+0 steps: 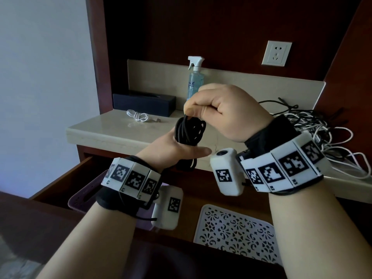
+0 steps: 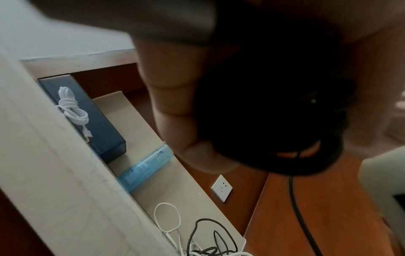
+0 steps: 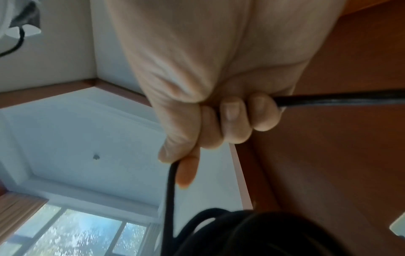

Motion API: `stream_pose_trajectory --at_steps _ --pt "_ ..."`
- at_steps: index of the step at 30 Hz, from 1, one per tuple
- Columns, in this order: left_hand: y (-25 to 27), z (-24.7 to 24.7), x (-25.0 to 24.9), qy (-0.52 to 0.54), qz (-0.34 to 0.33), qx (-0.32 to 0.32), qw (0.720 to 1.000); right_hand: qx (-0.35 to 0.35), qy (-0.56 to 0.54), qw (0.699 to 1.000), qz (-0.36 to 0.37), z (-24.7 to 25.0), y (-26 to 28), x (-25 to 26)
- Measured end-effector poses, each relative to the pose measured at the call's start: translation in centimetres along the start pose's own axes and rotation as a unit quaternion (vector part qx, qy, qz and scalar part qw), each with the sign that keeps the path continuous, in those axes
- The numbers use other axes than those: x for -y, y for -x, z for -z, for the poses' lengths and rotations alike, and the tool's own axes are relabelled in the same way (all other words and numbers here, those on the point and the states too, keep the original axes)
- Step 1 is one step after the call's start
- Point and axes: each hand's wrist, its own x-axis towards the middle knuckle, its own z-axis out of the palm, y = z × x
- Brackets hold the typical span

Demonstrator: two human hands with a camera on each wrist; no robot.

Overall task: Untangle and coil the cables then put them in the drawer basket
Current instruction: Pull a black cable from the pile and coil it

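Note:
A black cable [image 1: 189, 133] is wound into a coil, and my left hand [image 1: 181, 147] grips it above the counter edge with the thumb stretched out. In the left wrist view the fingers [image 2: 173, 104] curl round the dark coil [image 2: 274, 121]. Just above the coil, my right hand [image 1: 190, 112] pinches a strand of it between thumb and forefinger. From the right wrist the strand [image 3: 171, 190] drops to the coil, and another length [image 3: 339, 99] leaves the curled fingers [image 3: 232, 119] sideways. A tangle of black and white cables [image 1: 322, 127] lies on the counter at the right.
A coiled white cable [image 1: 138, 116] lies beside a dark box [image 1: 144, 103] and a spray bottle [image 1: 195, 77]. Below my wrists the drawer stands pulled out, holding a white lattice basket [image 1: 235, 232] and a purple basket [image 1: 78, 198]. A wall socket [image 1: 276, 53] sits on the wooden back panel.

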Motion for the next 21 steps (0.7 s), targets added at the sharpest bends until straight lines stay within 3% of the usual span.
stream_pose_trajectory --at_steps 3,7,14,21 --pt "-0.3 0.2 0.0 -0.021 0.029 -0.034 0.999 0.009 0.007 1.000 0.003 0.2 -0.6 -0.4" --pt "0.6 0.3 -0.2 0.114 0.022 0.008 0.993 -0.022 -0.029 0.999 -0.002 0.7 -1.0 -1.4" --pt "1.2 1.6 1.0 0.354 -0.031 0.122 0.927 -0.039 -0.018 0.992 -0.120 2.0 0.5 -4.5" --pt "0.8 1.3 0.1 0.441 -0.085 0.047 0.892 -0.038 0.022 0.985 -0.165 -0.6 2.2 -4.3"
